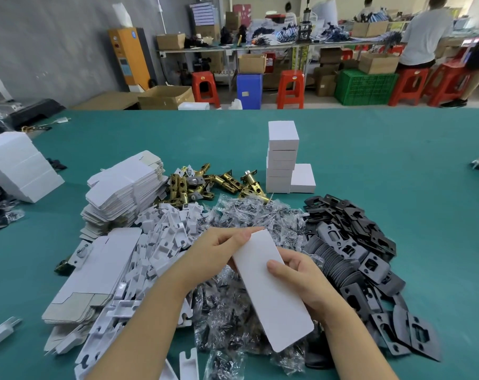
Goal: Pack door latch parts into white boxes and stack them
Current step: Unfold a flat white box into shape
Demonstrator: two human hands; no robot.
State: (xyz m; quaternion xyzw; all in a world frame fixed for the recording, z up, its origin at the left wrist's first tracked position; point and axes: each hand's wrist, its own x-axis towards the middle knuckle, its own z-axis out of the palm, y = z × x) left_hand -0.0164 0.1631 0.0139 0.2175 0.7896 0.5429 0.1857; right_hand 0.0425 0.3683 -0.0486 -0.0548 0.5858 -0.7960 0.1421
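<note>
Two hands (221, 250) (301, 278) hold a white box (271, 292) over the green table (397, 165); workshop, seemingly.

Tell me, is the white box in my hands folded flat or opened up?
Flat: the white box shows as one thin panel, held by both hands.

White box (274, 292) in the grip of both hands, left hand (219, 253) and right hand (301, 281)

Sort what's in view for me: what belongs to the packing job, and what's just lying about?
Job:
flat box held by both hands (left, right)
brass latches
black plates
screw bags
white inserts
box blanks
box stack

Lying about:
red stools
green crate
orange cabinet
</note>
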